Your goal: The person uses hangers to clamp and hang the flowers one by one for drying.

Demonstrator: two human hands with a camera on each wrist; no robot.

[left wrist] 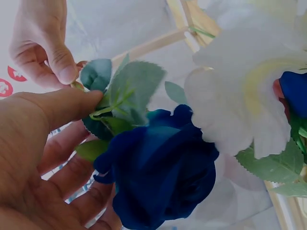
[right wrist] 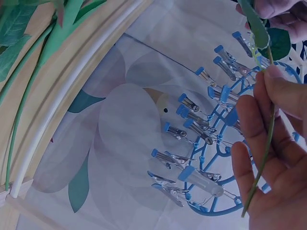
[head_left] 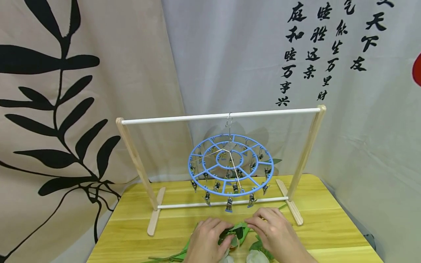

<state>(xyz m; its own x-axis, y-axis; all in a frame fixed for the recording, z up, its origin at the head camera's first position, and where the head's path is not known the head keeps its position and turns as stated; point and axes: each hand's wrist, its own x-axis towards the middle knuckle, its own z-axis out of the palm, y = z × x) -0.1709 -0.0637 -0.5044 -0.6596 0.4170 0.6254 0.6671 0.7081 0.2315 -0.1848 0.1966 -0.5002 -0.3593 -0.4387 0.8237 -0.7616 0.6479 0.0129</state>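
Observation:
Low at the front of the table, both hands work on an artificial blue rose (left wrist: 160, 167). With thumb and fingers, my left hand (head_left: 208, 237) pinches its leafy stem just below the bloom. My right hand (head_left: 276, 233) is close beside it and holds the lower part of the thin green stem (right wrist: 268, 139) between thumb and fingers; the stem's end runs down across the palm. Green leaves (left wrist: 136, 84) spread between the two hands. Under the hands lies a white flower (head_left: 258, 256), partly cut off by the frame.
A wooden rack with a white top bar (head_left: 181, 118) stands across the table (head_left: 329, 219). From the bar hangs a round blue clip hanger (head_left: 230, 195) with several metal clips (head_left: 229, 204). Loose green stems (head_left: 177, 256) lie at front left. A printed curtain (head_left: 230, 73) hangs behind.

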